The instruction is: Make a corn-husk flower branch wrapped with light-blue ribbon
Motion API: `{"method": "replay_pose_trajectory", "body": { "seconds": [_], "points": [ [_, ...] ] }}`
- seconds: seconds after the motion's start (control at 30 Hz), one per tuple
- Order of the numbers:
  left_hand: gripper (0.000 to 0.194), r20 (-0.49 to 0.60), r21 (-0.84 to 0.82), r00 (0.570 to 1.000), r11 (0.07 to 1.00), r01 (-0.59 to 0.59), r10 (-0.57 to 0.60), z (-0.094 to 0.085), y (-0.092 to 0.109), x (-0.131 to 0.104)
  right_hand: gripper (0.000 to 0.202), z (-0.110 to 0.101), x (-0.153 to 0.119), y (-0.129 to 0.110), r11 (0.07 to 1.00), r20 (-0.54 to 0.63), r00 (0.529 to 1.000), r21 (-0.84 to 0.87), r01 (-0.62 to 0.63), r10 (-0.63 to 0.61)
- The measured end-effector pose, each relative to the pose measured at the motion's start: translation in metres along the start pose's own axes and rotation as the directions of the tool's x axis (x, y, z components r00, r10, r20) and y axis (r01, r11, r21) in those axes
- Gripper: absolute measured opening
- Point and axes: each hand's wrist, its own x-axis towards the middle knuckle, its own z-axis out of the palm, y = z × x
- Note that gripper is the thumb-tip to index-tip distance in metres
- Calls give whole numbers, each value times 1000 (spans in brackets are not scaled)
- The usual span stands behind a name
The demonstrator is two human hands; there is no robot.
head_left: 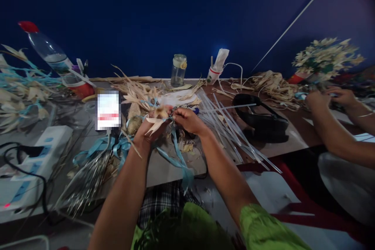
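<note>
A pale husk flower (161,112) is held between the two hands, above the near part of the table (295,140). It is grasped from beneath by the left hand (146,129), whose fingers are partly hidden by its petals. Just beside its base, the fingertips of the right hand (189,119) are pinched together, apparently on a light-blue ribbon (177,144), though the dim view leaves this unsure; the ribbon's loose ends are hung below. The table is strewn with dry husks (137,93) and is backed by a dark blue wall (146,27), crossed by one pale diagonal line. To the right, work is being done by two hands of another person (318,101), near a bunch of husk flowers (325,56). One glass jar (178,72), one red-capped bottle (48,49), one lit phone (108,111), one power strip (38,168) and one black headset-like object (260,121) are counted; the clear rods (231,129) are too overlapped to be counted
</note>
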Motion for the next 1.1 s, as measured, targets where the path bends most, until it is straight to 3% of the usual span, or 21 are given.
{"method": "replay_pose_trajectory", "body": {
  "seconds": [0.1, 0.2, 0.33, 0.43, 0.53, 0.7, 0.83, 0.97, 1.1],
  "points": [
    [8, -67, 67, 996, 997, -49, 54, -4, -2, 2, 17, -3, 0, 4, 995, 22, 1000, 102, -20, 18],
    [12, -61, 76, 998, 997, -24, 28, -8, -4, 4, 18, -5, 0, 8, 979, 35, 999, 199, -36, 29],
    [14, 70, 136, 997, 991, -20, 10, -12, -1, 3, 21, -6, -1, 8, 944, 84, 995, 320, -86, 62],
    [13, 173, 274, 977, 947, -170, 125, -14, 2, 1, 25, -7, -1, 6, 921, 101, 994, 382, -77, 41],
    [19, 205, 387, 954, 877, -285, 220, -15, 6, -3, 25, -7, -2, 5, 906, 108, 993, 417, -80, 38],
    [15, 274, 410, 948, 872, -269, 163, -12, 8, -8, 23, -7, 0, 9, 868, 134, 987, 474, -145, 92],
    [18, 154, 489, 979, 850, -195, 136, -9, 4, -6, 18, -6, 2, 12, 920, 134, 989, 379, -102, 55],
    [23, 80, 580, 985, 797, -169, 151, -7, -1, -1, 13, -5, 5, 9, 998, 65, 998, 63, 6, -10],
    [21, -25, 772, 971, 622, -133, 238, -6, -2, 1, 13, -2, 7, 11, 988, -19, 998, -139, 65, -68]
  ]
}}
